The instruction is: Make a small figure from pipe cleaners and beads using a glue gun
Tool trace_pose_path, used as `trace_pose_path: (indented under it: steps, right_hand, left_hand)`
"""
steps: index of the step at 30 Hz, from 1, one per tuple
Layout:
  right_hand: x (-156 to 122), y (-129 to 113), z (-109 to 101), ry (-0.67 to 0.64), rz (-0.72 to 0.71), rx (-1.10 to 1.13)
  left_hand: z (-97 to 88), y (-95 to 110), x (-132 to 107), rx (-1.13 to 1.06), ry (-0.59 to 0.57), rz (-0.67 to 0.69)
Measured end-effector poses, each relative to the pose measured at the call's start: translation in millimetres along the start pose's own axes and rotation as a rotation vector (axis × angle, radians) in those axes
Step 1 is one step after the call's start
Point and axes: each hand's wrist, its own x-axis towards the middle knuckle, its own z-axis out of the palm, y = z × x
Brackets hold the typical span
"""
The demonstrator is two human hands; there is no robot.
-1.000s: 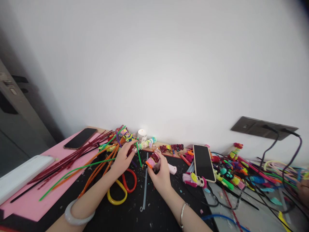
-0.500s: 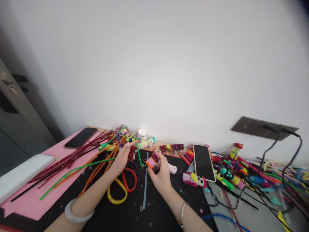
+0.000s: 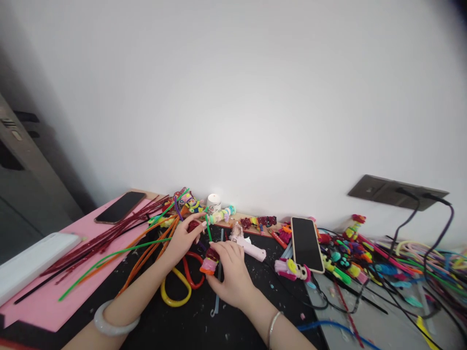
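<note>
My left hand (image 3: 181,239) pinches a short green pipe cleaner (image 3: 208,228) and holds it upright near the back of the table. My right hand (image 3: 229,268) grips a small pink, dark red and orange pipe-cleaner figure (image 3: 209,263) and holds it just below the green piece. Scissors with one red and one yellow loop (image 3: 179,288) lie under my left wrist. A pink glue gun (image 3: 251,248) lies just behind my right hand.
Long orange, green and dark red pipe cleaners (image 3: 109,243) fan out to the left over a pink mat (image 3: 47,304). One phone (image 3: 120,207) lies at the back left, another (image 3: 307,238) at the centre right. Finished figures, cables and scraps crowd the right side (image 3: 365,265).
My right hand has moved left and down with the figure, away from the glue gun and toward my left hand. My left hand has stayed put with the green piece.
</note>
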Motion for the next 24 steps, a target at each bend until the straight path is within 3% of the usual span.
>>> trace_pose_path:
  steps: [4,10,17,21,24]
  right_hand:
    - [-2.4,6.3,5.4,0.056,0.044,0.024]
    - [-5.3,25.3,18.6,0.323,0.131,0.099]
    - [4.7,30.1,9.2,0.491,0.237,0.326]
    - [13.2,31.9,1.7,0.491,0.405,0.504]
    - [19.3,38.0,-4.0,0.463,0.451,0.581]
  left_hand:
    - [-0.3,5.4,-1.7,-0.111,0.014,-0.059]
    - [-3.0,3.1,-1.9,-0.158,-0.011,-0.089]
    - [0.5,-9.1,-6.6,0.334,-0.088,0.124]
    - [7.2,-7.9,-14.7,0.481,-0.231,0.2]
    - [12.6,-8.0,-21.2,0.522,-0.334,0.232]
